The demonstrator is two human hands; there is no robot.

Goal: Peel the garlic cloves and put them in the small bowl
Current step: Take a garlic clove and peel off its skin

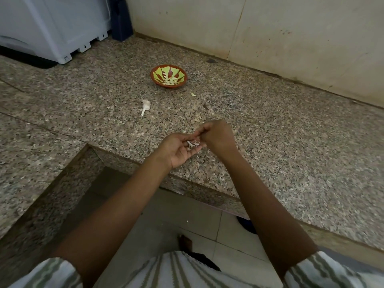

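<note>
A small red and green bowl (168,76) stands on the granite counter (291,132) and holds several peeled garlic cloves (170,80). One loose clove (193,94) lies just right of the bowl. A garlic stem with papery skin (145,106) lies in front of the bowl. My left hand (178,151) is palm up above the counter's front edge, its fingers curled round a garlic piece with papery skin (192,144). My right hand (216,135) pinches at that garlic from the right; what its fingertips hold is hidden.
A pale plastic appliance (54,28) stands at the back left, with a dark blue object (121,19) beside it. A stained wall (270,34) runs behind the counter. The counter bends in an L around tiled floor (176,217) below my arms.
</note>
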